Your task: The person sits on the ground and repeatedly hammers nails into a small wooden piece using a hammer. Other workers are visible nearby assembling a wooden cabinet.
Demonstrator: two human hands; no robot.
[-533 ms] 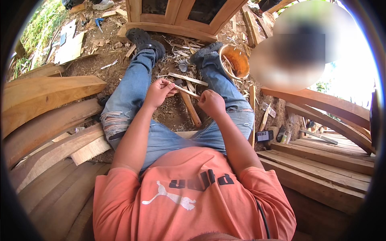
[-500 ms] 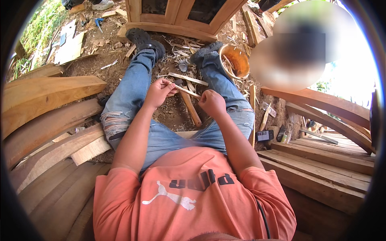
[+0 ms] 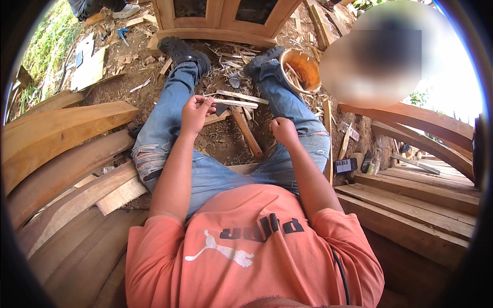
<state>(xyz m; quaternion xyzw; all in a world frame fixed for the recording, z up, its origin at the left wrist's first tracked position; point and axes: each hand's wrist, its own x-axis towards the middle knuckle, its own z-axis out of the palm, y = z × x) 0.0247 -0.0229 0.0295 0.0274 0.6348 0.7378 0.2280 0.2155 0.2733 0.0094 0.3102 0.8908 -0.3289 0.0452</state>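
Between the thumb and fingers of my left hand [image 3: 196, 114] is a thin, pale wooden strip [image 3: 235, 103], its free end pointing right. My right hand [image 3: 284, 131] is closed like a fist beside my right knee, apart from the strip; whatever its fingers may hold is hidden. Below the strip, on the ground between my legs, lies a tool with a wooden handle [image 3: 247, 134] and a dark head partly covered by the strip. Another pale wooden strip [image 3: 241, 96] lies just beyond the held one.
An orange-yellow bucket [image 3: 311, 77] with wood pieces inside stands by my right foot. Ahead is a wooden cabinet [image 3: 221, 37]. Curved timbers [image 3: 72, 115] lie at left, stacked planks [image 3: 411, 205] at right. A phone-like device [image 3: 345, 166] rests near my right knee. Shavings litter the soil.
My right hand has come away from the strip's near end and moved right and slightly down. The strip, in my left hand, has swung up to lie nearly level.
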